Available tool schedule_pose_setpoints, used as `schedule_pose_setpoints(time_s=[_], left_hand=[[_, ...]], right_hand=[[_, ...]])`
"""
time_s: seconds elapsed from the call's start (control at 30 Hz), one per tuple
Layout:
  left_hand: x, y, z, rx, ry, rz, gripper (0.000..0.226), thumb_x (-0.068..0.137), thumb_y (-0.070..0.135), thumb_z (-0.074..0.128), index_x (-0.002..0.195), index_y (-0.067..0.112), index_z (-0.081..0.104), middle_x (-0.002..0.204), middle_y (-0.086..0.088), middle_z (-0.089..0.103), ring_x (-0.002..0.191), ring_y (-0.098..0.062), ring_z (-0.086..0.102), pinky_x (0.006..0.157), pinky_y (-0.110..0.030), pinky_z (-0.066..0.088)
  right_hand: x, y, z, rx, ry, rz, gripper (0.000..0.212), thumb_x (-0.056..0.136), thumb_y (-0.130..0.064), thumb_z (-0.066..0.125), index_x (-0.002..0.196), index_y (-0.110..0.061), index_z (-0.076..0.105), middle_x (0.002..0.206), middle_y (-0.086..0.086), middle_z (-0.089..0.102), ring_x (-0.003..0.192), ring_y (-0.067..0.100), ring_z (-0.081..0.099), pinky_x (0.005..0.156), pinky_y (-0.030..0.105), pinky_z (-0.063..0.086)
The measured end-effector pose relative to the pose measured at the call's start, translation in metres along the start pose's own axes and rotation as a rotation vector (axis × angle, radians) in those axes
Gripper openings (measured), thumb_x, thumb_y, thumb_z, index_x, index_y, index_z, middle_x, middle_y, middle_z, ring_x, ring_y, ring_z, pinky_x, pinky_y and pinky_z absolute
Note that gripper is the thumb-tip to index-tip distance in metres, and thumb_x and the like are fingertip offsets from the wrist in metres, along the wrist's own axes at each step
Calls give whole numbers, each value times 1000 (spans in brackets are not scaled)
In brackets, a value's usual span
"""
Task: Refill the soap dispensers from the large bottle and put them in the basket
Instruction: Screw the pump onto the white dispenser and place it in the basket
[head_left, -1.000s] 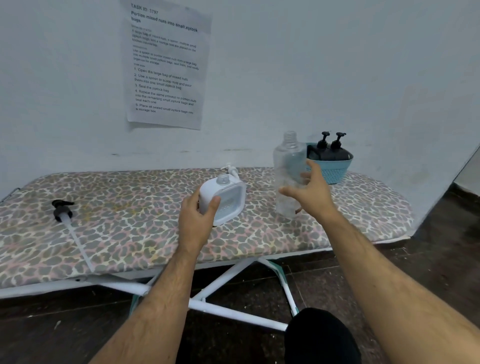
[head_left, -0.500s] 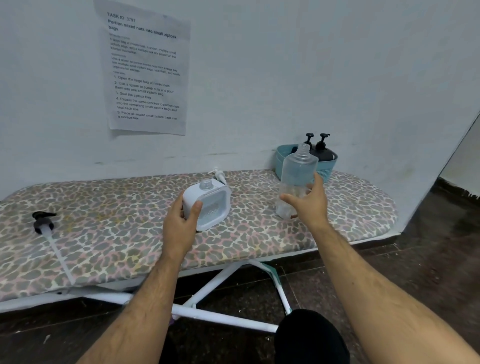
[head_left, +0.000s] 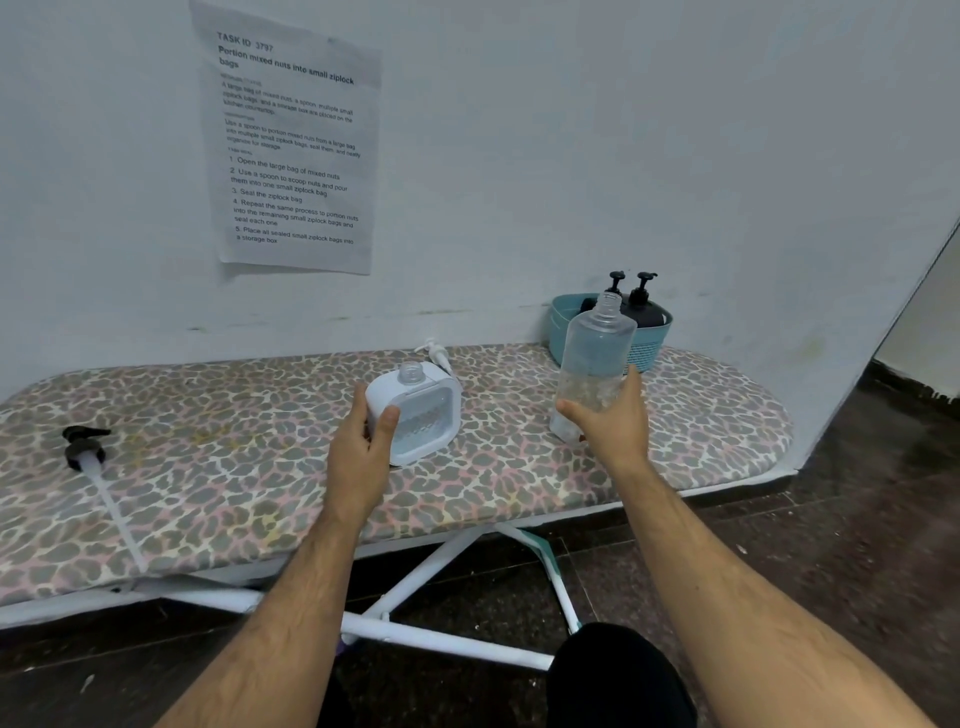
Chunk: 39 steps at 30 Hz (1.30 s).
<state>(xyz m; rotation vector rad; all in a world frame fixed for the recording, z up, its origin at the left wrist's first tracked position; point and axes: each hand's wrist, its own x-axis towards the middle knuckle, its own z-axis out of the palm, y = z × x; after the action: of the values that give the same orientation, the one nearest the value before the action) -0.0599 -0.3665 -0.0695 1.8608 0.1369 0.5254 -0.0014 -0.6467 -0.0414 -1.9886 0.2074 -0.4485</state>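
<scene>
- The left hand (head_left: 363, 447) grips the white square soap dispenser (head_left: 422, 410) by its left side, thumb on the front face; the dispenser stands on the leopard-print ironing board (head_left: 234, 467) with its neck uncapped.
- The right hand (head_left: 613, 421) is wrapped round the lower part of the large clear bottle (head_left: 595, 358) — open-topped, tilted slightly left, a little liquid low inside.
- A white pump (head_left: 436, 353) lies just behind the dispenser.
- The teal basket (head_left: 649, 345) sits at the board's far right by the wall, holding two black pump dispensers (head_left: 641, 304).
- A black pump with a long white tube (head_left: 88, 457) lies well apart, on the board's left end.
- A printed sheet (head_left: 291, 140) hangs on the wall above.
</scene>
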Motion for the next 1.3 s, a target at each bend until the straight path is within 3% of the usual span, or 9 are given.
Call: schedule_pose_setpoints(time_s=[0.1,0.2,0.3,0.47,0.67,0.93,1.07,1.2,1.3], left_hand=[[-1,0,0,-4,-4,2,78,87,65,44,154,29,30,136,-5,59,112,-19,62,81,-30,57],[-1,1,-1,-8,-12,8,74,87,63,45,153,30,33,134,-2,60,111,-17,62,75,-22,55],[-1,2,-1,-17,-10,5,73,87,64,46,152,32,35,132,-1,61,111,-15,62,76,-24,56],[-3,7,-1,-38,10,-30,52,96,50,51,145,34,43,124,4,61,110,-16,61,80,-31,57],[-2,5,-2,-36,5,-10,50,93,57,51,139,38,48,124,10,63,109,-10,63,84,-41,59],[3,1,-3,-150,15,-98,72,78,78,56,141,44,45,125,6,61,110,-16,64,84,-47,60],[8,-2,-1,-259,31,-154,67,81,71,44,141,41,41,125,9,59,112,-17,64,84,-45,60],[13,-12,0,-275,27,-161,80,74,89,41,136,40,49,128,3,62,112,-18,65,85,-47,60],[13,-12,1,-272,16,-149,63,81,78,41,126,35,55,115,3,68,105,-18,68,83,-42,60]], right_hand=[[-11,0,5,-61,117,27,115,72,-48,84,156,-9,16,160,12,25,148,28,21,121,45,21],[-33,-5,12,-104,376,-113,86,76,-55,77,139,-8,43,142,14,43,135,28,35,111,40,25],[-49,-12,27,-48,437,-224,60,79,-49,76,118,-11,52,122,7,51,119,24,43,104,40,32],[-65,-30,56,-9,249,-367,36,88,-45,67,108,-18,55,108,-7,50,107,15,47,99,45,41],[-56,-49,82,41,-11,-392,8,92,-24,66,95,-16,66,94,-8,59,91,9,55,82,26,46],[18,-67,121,65,-229,-150,12,94,-20,66,104,-15,71,90,-9,66,80,1,59,71,14,48],[51,-69,146,-32,-270,-188,10,92,-22,67,96,-15,73,87,-5,69,80,9,63,76,26,53],[76,-72,174,-138,-309,-185,19,89,-31,66,91,-14,73,85,-5,70,81,13,65,75,28,52],[90,-69,191,-192,-329,-177,25,89,-36,66,98,-13,71,93,-1,71,90,18,66,78,29,52]])
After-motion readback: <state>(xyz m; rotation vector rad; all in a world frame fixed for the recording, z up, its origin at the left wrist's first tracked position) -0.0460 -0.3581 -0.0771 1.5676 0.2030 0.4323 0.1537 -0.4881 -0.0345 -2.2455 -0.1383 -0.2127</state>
